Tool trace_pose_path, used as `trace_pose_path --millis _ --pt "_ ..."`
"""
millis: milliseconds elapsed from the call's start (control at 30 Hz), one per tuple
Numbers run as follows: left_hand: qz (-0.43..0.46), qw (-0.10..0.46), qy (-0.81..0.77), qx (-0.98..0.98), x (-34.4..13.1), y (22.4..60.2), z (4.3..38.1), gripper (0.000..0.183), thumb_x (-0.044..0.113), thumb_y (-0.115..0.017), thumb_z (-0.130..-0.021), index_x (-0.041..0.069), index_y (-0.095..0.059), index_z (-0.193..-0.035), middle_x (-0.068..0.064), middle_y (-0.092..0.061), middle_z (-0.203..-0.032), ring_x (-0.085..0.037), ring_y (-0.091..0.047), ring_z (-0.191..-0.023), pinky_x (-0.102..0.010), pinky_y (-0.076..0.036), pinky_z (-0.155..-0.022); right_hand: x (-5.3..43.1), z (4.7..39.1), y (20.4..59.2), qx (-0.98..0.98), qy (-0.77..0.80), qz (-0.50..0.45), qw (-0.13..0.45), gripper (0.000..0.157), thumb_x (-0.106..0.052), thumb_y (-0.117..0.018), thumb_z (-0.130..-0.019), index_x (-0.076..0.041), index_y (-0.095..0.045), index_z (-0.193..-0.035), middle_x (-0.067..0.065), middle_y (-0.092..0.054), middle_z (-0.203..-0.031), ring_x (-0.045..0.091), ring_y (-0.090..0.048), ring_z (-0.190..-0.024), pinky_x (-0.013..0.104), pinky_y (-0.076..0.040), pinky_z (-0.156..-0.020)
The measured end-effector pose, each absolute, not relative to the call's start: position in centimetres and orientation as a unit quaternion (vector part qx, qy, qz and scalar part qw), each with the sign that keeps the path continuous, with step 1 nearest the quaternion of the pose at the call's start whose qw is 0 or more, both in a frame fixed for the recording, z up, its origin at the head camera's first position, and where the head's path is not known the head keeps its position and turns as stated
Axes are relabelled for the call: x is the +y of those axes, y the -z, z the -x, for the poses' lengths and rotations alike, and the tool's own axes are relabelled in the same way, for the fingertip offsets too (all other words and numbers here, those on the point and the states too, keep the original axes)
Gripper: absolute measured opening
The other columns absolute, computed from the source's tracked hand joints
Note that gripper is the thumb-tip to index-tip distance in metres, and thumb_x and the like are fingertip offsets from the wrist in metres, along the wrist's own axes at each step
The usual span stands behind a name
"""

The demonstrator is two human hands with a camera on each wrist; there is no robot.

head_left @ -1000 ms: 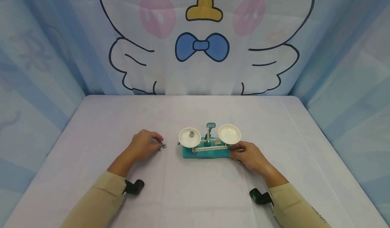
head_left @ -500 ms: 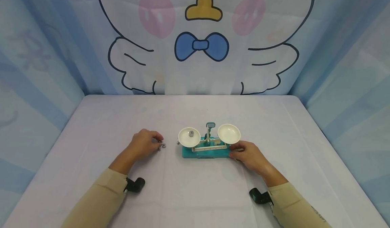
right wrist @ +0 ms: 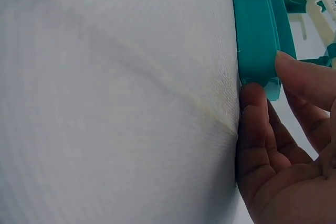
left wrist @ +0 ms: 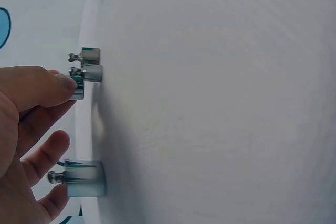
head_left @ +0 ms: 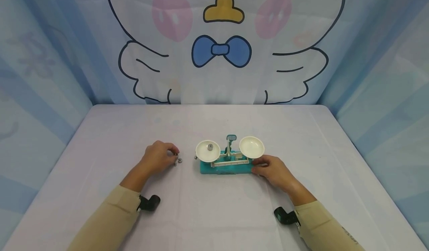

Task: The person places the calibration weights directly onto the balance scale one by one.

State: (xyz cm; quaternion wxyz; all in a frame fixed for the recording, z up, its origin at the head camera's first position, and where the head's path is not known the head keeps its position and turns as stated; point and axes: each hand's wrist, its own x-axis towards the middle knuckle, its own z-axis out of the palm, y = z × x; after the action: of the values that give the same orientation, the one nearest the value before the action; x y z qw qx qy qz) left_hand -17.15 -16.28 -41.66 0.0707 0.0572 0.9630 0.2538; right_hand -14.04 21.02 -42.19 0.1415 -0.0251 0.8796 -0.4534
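Note:
My left hand (head_left: 159,157) pinches a small metal balance weight (left wrist: 79,88) between thumb and finger, its base slightly above the table. Two more knobbed weights (left wrist: 91,56) stand just beyond it in the left wrist view. A larger weight (left wrist: 85,179) stands by the lower fingers of that hand. To the right is a balance scale (head_left: 207,168) with a teal base. A weight (head_left: 210,146) sits on its left pan (head_left: 203,156); the right pan (head_left: 252,147) holds nothing. My right hand (head_left: 273,171) grips the right end of the base, thumb on top, fingers against the end.
A white cloth covers the table (head_left: 214,210). Behind it hangs a printed curtain (head_left: 221,83) with a cartoon figure, and blue curtains (head_left: 385,94) flank both sides. Each wrist carries a black camera (head_left: 150,203).
The left hand has shifted up very slightly at the weights. My right hand and the balance scale look still; the whole head view drifts a little.

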Motion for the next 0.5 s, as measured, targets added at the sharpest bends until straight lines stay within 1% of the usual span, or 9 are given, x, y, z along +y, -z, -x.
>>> trace_pose_path --millis 100,200,333,400,500 --pt "-0.061 0.061 -0.265 0.960 -16.3 41.1 17.0 0.018 0.009 -0.071 -0.088 0.012 -0.076 -0.105 -0.008 -0.070 -0.109 -0.027 -0.057 -0.096 -0.044 -0.046 -0.083 21.0 14.0 42.2 0.882 0.448 0.027 0.141 0.034 -0.013 -0.073 -0.090 0.005 -0.067 -0.118 0.016 -0.067 -0.117 0.025 -0.064 -0.100 0.037 -0.054 -0.080" --pt "-0.075 0.055 -0.267 0.959 -16.2 40.3 16.9 0.018 0.011 -0.071 -0.090 0.012 -0.076 -0.107 -0.010 -0.068 -0.113 -0.031 -0.057 -0.105 -0.050 -0.045 -0.091 21.0 14.0 42.2 0.885 0.444 0.027 0.140 0.034 -0.014 -0.073 -0.090 0.004 -0.067 -0.118 0.016 -0.067 -0.117 0.025 -0.064 -0.101 0.037 -0.054 -0.081" --pt "-0.093 0.051 -0.261 0.959 -15.8 39.2 16.7 0.019 0.014 -0.070 -0.093 0.012 -0.075 -0.110 -0.011 -0.066 -0.114 -0.035 -0.053 -0.118 -0.058 -0.038 -0.101 21.0 14.0 42.2 0.885 0.443 0.026 0.140 0.034 -0.014 -0.073 -0.090 0.004 -0.067 -0.118 0.016 -0.067 -0.117 0.026 -0.064 -0.102 0.038 -0.054 -0.081" --pt "-0.101 0.049 -0.262 0.959 -15.5 38.5 16.6 0.019 0.015 -0.070 -0.093 0.012 -0.075 -0.111 -0.009 -0.066 -0.114 -0.035 -0.052 -0.120 -0.059 -0.035 -0.103 21.0 14.0 42.3 0.886 0.442 0.026 0.140 0.034 -0.014 -0.073 -0.090 0.004 -0.067 -0.118 0.016 -0.067 -0.117 0.026 -0.064 -0.102 0.038 -0.054 -0.081" --pt "-0.108 0.044 -0.268 0.956 -14.9 37.5 16.3 0.019 0.015 -0.070 -0.093 0.012 -0.075 -0.111 -0.009 -0.066 -0.115 -0.034 -0.051 -0.121 -0.059 -0.034 -0.104 21.0 14.0 42.3 0.886 0.442 0.027 0.140 0.034 -0.014 -0.073 -0.090 0.004 -0.067 -0.118 0.016 -0.067 -0.117 0.026 -0.064 -0.101 0.037 -0.054 -0.080"
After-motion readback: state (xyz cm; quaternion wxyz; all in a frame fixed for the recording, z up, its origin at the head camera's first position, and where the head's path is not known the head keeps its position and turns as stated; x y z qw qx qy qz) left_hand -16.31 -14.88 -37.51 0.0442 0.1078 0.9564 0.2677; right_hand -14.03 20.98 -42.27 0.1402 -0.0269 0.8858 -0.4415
